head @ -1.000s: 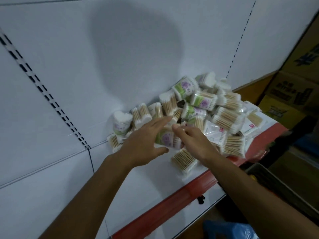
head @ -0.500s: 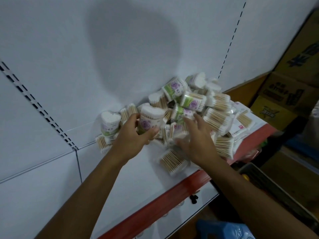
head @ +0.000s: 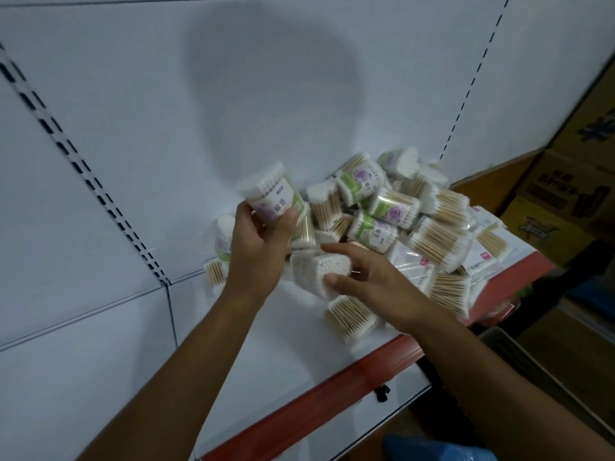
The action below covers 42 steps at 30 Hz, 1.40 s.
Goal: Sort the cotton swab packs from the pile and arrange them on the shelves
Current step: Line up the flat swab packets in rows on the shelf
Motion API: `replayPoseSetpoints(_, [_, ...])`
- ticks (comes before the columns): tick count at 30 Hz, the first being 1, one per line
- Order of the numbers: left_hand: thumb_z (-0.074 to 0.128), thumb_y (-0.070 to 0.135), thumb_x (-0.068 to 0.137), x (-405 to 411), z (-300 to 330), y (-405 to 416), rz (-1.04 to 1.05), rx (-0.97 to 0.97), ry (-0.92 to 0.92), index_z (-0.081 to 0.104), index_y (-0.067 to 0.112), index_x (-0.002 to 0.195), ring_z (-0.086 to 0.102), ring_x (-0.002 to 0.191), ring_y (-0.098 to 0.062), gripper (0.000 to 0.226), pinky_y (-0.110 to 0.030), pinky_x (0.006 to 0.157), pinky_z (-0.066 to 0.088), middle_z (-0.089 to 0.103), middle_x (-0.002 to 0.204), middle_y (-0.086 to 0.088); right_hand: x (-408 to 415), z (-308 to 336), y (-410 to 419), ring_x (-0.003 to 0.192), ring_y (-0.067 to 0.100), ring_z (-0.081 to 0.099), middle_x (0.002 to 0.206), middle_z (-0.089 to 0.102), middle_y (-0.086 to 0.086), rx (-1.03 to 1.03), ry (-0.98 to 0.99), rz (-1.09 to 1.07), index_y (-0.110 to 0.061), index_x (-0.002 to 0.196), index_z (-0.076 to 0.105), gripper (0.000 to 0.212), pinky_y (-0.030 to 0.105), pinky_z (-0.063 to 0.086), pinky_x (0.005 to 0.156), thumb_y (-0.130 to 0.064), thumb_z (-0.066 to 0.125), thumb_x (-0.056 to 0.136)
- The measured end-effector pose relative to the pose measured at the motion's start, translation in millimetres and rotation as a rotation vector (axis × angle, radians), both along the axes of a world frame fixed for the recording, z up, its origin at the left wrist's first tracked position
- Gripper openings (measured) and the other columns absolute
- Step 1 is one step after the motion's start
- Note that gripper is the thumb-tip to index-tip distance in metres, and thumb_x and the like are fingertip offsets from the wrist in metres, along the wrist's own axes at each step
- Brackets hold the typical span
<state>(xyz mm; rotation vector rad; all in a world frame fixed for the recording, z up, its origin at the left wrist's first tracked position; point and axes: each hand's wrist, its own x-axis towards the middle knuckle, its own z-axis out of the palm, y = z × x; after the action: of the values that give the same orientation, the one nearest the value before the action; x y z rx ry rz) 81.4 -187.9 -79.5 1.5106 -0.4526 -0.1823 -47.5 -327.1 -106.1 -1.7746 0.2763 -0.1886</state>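
Cotton swab packs, clear plastic tubs and flat bags full of white-tipped wooden sticks, lie heaped in a pile [head: 409,224] on the white metal shelf [head: 276,344], pushed up against the white back panel [head: 266,78] toward the shelf's right end. Several tubs carry green and purple flower labels; the flat bags at the right edge carry small red marks (their print is too blurred to read).

The left hand [head: 256,247] is raised above the pile's left edge, thumb and fingers curled round a round clear tub of cotton swabs with a purple flower label [head: 271,194], which is tilted, its white swab tips facing up and left. The right hand [head: 372,281] is lower, at the front of the pile, thumb and fingers clasping a second clear pack of swabs with its white tips facing the camera [head: 324,271]; this one sits just above the shelf surface, and whether it touches cannot be told.

A red strip [head: 332,390] runs along the shelf's front edge. Brown cardboard boxes [head: 559,194] are stacked to the right.
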Motion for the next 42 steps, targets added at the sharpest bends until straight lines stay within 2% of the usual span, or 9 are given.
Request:
replayPoseSetpoints(4, [0.072,0.047,0.079,-1.9,-3.0,3.2,0.04,-0.013,0.027,0.047,0.017,0.121,0.069,0.105,-0.021,0.057,-0.041,0.086,0.058,0.066,0.117,0.0,20.2,-1.2,24.6,0.095,0.028,0.067,0.101,0.07,0.015,0.407,-0.104,-0.026,-0.009,0.114,0.055,0.043,0.041,0.056,0.086,-0.017,0.075,0.077])
replayPoseSetpoints(8, [0.07,0.033,0.088,-1.5,-10.0,16.6,0.158,-0.009,0.052,0.044,0.016,0.118,0.069,0.101,-0.018,0.043,-0.043,0.085,0.059,0.064,0.115,-0.002,32.6,-7.8,48.6,0.093,0.023,0.066,0.098,0.068,0.007,0.252,-0.149,-0.039,-0.01,0.103,0.057,0.038,0.038,0.056,0.083,-0.029,0.077,0.077])
replayPoseSetpoints(11, [0.065,0.031,0.092,2.1,-12.4,30.3,0.178,0.043,0.05,0.043,0.018,0.121,0.067,0.093,-0.003,0.039,-0.025,0.074,0.057,0.062,0.112,0.007,42.0,-11.6,62.0,0.089,0.02,0.067,0.099,0.067,0.007,0.088,-0.133,-0.02,-0.009,0.106,0.057,0.037,0.034,0.057,0.075,-0.018,0.08,0.079])
replayPoseSetpoints(13, [0.064,0.035,0.092,7.0,-12.7,41.4,0.185,0.073,0.057,0.045,0.02,0.121,0.066,0.093,-0.002,0.038,-0.022,0.072,0.055,0.063,0.11,0.011,48.9,-10.9,69.5,0.092,0.02,0.069,0.1,0.068,0.007,0.133,-0.148,0.023,-0.007,0.107,0.059,0.029,0.032,0.057,0.078,-0.006,0.076,0.083])
replayPoseSetpoints(20, [0.07,0.04,0.085,20.9,-12.3,79.9,0.24,0.026,0.104,0.051,0.025,0.111,0.071,0.098,-0.016,0.035,-0.049,0.085,0.058,0.069,0.109,0.005,73.7,-12.4,100.4,0.099,0.024,0.07,0.111,0.07,0.004,0.329,-0.114,0.143,-0.005,0.109,0.059,0.036,0.036,0.057,0.085,-0.009,0.075,0.077])
replayPoseSetpoints(24, [0.071,0.036,0.088,25.5,-15.3,100.8,0.331,0.014,0.109,0.05,0.023,0.117,0.07,0.098,-0.012,0.038,-0.046,0.084,0.059,0.067,0.11,0.007,85.6,-14.2,122.5,0.097,0.019,0.07,0.111,0.067,0.007,0.267,-0.1,0.115,-0.009,0.118,0.053,0.037,0.032,0.057,0.08,-0.006,0.072,0.085])
replayPoseSetpoints(29, [0.074,0.043,0.077,38.6,-17.2,140.0,0.357,-0.033,0.165,0.051,0.027,0.115,0.071,0.097,-0.018,0.047,-0.048,0.082,0.06,0.068,0.111,0.007,102.4,-17.3,166.7,0.105,0.021,0.067,0.115,0.067,0.003,0.205,-0.094,0.165,-0.018,0.121,0.054,0.05,0.044,0.057,0.089,-0.016,0.08,0.079])
replayPoseSetpoints(33, [0.074,0.027,0.086,50.0,-13.6,187.7,0.411,-0.045,0.17,0.053,0.024,0.116,0.071,0.095,-0.019,0.037,-0.048,0.082,0.06,0.068,0.111,0.004,119.3,-16.9,204.8,0.105,0.02,0.067,0.115,0.068,0.001,0.212,-0.083,0.205,-0.024,0.122,0.052,0.049,0.045,0.056,0.093,-0.021,0.077,0.081])
replayPoseSetpoints(42, [0.075,0.021,0.085,26.0,-10.0,308.9,0.704,0.005,0.149,0.056,0.024,0.114,0.069,0.099,-0.014,0.034,-0.044,0.083,0.06,0.068,0.112,0.005,138.5,-16.7,300.1,0.099,0.006,0.067,0.112,0.066,-0.01,0.261,-0.011,0.513,-0.035,0.112,0.053,0.04,0.021,0.054,0.078,-0.009,0.071,0.087])
